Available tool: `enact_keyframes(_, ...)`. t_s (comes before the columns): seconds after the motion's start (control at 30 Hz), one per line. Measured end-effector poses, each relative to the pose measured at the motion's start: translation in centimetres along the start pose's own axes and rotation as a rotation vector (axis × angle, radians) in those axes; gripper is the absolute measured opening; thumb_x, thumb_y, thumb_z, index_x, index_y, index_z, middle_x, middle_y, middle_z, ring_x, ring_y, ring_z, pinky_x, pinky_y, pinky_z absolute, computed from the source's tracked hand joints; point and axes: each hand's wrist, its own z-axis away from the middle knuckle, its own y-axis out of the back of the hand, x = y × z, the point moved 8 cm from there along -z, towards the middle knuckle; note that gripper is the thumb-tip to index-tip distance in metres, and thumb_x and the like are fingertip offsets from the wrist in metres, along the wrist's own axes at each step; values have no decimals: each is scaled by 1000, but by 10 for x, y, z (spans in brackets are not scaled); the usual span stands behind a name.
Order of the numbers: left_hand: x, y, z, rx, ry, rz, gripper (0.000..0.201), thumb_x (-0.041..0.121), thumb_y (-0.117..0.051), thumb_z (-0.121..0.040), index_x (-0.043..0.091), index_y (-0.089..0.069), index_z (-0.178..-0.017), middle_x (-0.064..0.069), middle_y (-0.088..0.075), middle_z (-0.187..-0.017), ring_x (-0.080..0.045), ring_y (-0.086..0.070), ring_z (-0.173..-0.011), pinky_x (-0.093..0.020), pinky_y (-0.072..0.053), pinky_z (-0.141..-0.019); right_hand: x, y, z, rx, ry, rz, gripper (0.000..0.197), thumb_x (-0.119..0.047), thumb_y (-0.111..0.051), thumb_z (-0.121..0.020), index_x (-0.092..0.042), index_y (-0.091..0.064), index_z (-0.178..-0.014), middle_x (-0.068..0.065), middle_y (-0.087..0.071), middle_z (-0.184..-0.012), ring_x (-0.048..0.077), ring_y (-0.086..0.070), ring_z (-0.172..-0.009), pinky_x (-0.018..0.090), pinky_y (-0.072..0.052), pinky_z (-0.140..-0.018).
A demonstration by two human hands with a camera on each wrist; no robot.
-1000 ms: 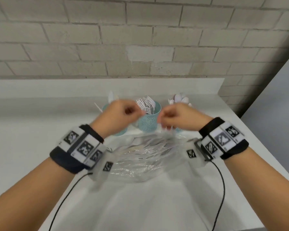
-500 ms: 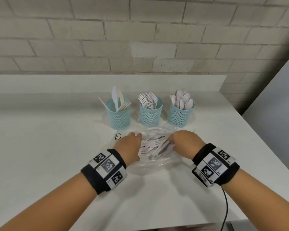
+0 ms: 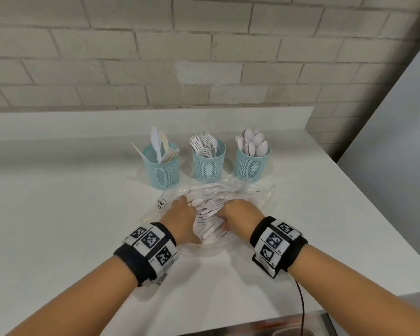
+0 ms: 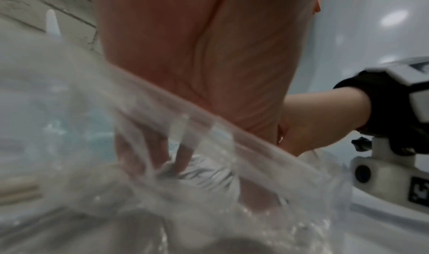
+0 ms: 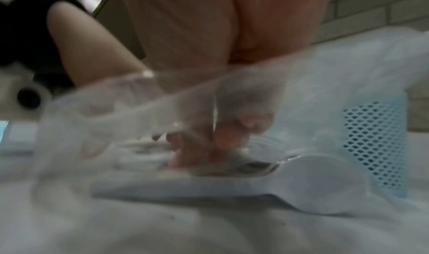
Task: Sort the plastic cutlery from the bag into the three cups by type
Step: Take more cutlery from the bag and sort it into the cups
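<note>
A clear plastic bag (image 3: 252, 192) lies on the white table in front of three teal mesh cups. The left cup (image 3: 164, 168) holds knives, the middle cup (image 3: 208, 166) forks, and the right cup (image 3: 251, 166) spoons. White cutlery (image 3: 207, 206) is heaped in the bag. My left hand (image 3: 184, 207) reaches into the bag, its fingers (image 4: 148, 153) straight and spread on the pile. My right hand (image 3: 224, 218) is in the bag too, fingers (image 5: 227, 136) curled down and pinching pieces of the heap. A white spoon (image 5: 313, 180) lies nearest the right wrist camera.
A brick wall (image 3: 204, 57) and a low white ledge rise behind the cups. The table's right edge (image 3: 374, 214) runs diagonally past the spoon cup. A black cable (image 3: 301, 301) hangs from my right wristband. Bare tabletop (image 3: 58, 214) spreads to the left.
Both hands came down from cup height, where they held the bag up. The bag now lies flat on the table and both hands have gone into it among the cutlery.
</note>
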Motion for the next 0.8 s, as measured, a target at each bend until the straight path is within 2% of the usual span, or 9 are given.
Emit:
enact_keyframes(0.1,-4,0,1,31,26,-37,73,51,-73,-71,7,-48,-124,-12,-34,-128,-27,-38,-117,-34,-41,-99,14,15,6,93,-45,-37,28,-7,-50,-91,-6,-58,-117,14,-56,-116,31,-59,-105,34,-45,-83)
enact_keyframes(0.17,-3,0,1,42,21,-56,77,51,-70,-73,7,-44,-130,-13,-34,-132,-27,-39,-119,-34,-40,-99,28,24,10,137,-115,-1,32,1,-43,-92,-4,-53,-122,15,-50,-122,32,-59,-104,36,-46,-83)
enact_keyframes(0.27,0,1,-1,47,23,-101,81,55,-67,-74,7,-40,-133,-13,-37,-133,-28,-39,-120,-35,-38,-100,29,21,11,92,-164,35,33,3,-39,-93,-2,-51,-124,17,-48,-128,31,-58,-108,35,-45,-87)
enact_keyframes(0.4,0,-1,-4,13,41,-86,86,60,-67,-71,6,-40,-132,-14,-38,-133,-29,-39,-120,-36,-39,-101,28,12,5,18,-179,41,30,-4,-40,-95,1,-55,-121,18,-57,-126,32,-56,-114,35,-43,-93)
enact_keyframes(0.53,6,-4,-11,-8,58,-6,93,67,-65,-69,8,-37,-135,-14,-36,-135,-30,-41,-120,-39,-39,-100,26,9,1,16,-166,71,31,3,-38,-93,1,-58,-117,18,-59,-122,33,-57,-112,35,-42,-95)
enact_keyframes(0.63,10,-5,-15,-9,62,26,89,67,-64,-71,11,-38,-134,-13,-35,-136,-30,-43,-120,-40,-40,-99,26,10,1,59,-136,75,33,1,-38,-94,-2,-57,-120,18,-54,-124,32,-52,-115,36,-42,-93)
enact_keyframes(0.73,15,-5,-19,-5,50,52,87,66,-64,-72,12,-37,-134,-12,-36,-136,-31,-43,-120,-41,-39,-100,37,13,3,132,-209,16,37,0,-36,-93,-3,-48,-128,19,-49,-125,32,-48,-116,37,-42,-91)
enact_keyframes(0.8,21,-2,-22,13,43,62,87,63,-67,-71,11,-37,-133,-12,-39,-134,-30,-44,-120,-40,-39,-100,39,11,3,108,-235,1,37,1,-33,-94,-1,-45,-129,18,-54,-125,32,-53,-115,36,-42,-93)
